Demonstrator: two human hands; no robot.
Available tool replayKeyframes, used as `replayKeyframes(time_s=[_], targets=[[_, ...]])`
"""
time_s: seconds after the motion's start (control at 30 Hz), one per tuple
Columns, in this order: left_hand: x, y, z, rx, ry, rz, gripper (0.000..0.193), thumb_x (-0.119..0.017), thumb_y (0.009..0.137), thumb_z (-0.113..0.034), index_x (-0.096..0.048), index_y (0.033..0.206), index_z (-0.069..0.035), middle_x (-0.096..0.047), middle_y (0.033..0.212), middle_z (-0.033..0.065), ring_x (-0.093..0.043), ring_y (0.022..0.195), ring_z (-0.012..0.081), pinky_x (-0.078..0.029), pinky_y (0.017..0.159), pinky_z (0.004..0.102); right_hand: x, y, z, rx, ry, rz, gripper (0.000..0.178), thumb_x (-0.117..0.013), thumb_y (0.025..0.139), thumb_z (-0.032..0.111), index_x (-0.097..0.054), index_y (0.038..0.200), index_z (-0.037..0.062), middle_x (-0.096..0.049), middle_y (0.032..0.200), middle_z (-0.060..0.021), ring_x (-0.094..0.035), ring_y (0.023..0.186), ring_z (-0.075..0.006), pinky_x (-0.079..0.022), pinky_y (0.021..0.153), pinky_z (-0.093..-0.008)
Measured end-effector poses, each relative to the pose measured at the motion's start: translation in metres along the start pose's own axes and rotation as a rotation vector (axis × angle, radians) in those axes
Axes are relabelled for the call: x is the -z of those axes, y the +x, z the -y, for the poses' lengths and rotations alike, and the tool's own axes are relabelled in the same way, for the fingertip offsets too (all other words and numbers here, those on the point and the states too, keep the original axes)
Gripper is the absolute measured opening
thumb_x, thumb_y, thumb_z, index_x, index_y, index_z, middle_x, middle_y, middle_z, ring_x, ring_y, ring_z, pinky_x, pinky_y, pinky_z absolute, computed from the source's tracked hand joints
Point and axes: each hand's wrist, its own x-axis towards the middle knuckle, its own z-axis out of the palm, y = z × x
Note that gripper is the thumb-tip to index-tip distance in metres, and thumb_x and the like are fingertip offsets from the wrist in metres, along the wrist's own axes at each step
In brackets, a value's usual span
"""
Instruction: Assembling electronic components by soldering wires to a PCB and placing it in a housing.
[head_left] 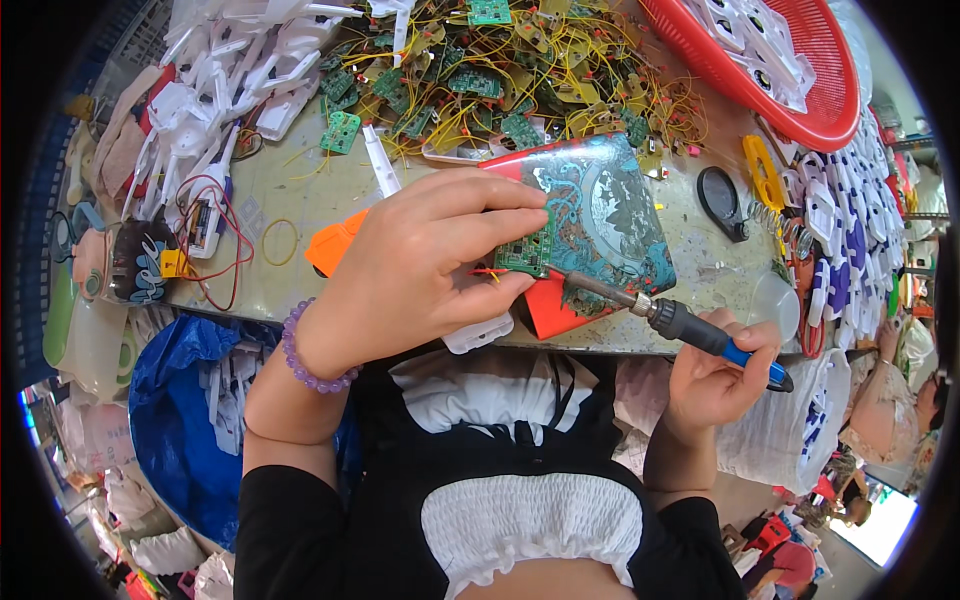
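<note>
Being pinched by the left hand point(415, 270) fingers on the painted tin point(600, 215), the small green board point(527, 253) is being touched by the soldering iron point(660, 315) gripped in the right hand point(715, 375), so those fingers could be burned by a slip.

Circuit board point(526, 252): green. Soldering iron point(690, 330): black grip, blue handle end. Tin point(600, 215): teal with a swirling pattern and red edges. Basket point(800, 110): red. Bracelet point(305, 355): purple beads. Bag point(180, 420): blue. Board pile point(500, 80): green with yellow wires.
</note>
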Motion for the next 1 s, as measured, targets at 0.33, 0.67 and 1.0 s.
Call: replayKeyframes(time_s=[0.33, 0.67, 1.0], targets=[[-0.0001, 0.0004, -0.0015, 0.015, -0.005, -0.001, 0.041, -0.075, 0.07, -0.01, -0.066, 0.109, -0.002, -0.065, 0.114, 0.0118, -0.061, 0.107, 0.0306, -0.048, 0.09, 0.0401, -0.0032, 0.0009, 0.0038, -0.029, -0.042, 0.044, 0.029, -0.036, 0.101, 0.037, -0.047, 0.092, 0.0114, -0.036, 0.051, 0.0018, -0.035, 0.053, -0.0101, -0.032, 0.057, -0.0275], [0.0002, 0.0002, -0.0015, 0.017, 0.001, -0.002, 0.039, -0.074, 0.07, -0.009, -0.066, 0.108, -0.002, -0.065, 0.114, 0.0115, -0.061, 0.106, 0.0304, -0.048, 0.09, 0.0398, -0.0038, 0.0009, 0.0014, -0.022, -0.024, 0.047, 0.027, -0.038, 0.101, 0.034, -0.048, 0.092, 0.0101, -0.036, 0.05, 0.0016, -0.035, 0.053, -0.0103, -0.031, 0.055, -0.0269], [0.0, 0.0009, -0.0011, 0.011, -0.004, -0.006, 0.039, -0.075, 0.069, -0.01, -0.067, 0.107, -0.002, -0.065, 0.114, 0.0111, -0.061, 0.106, 0.0303, -0.048, 0.09, 0.0397, 0.0027, 0.0003, 0.0001, 0.063, 0.001, -0.015, 0.029, -0.038, 0.101, 0.033, -0.046, 0.092, 0.0063, -0.043, 0.051, -0.0022, -0.039, 0.048, -0.0122, -0.03, 0.051, -0.0272]])
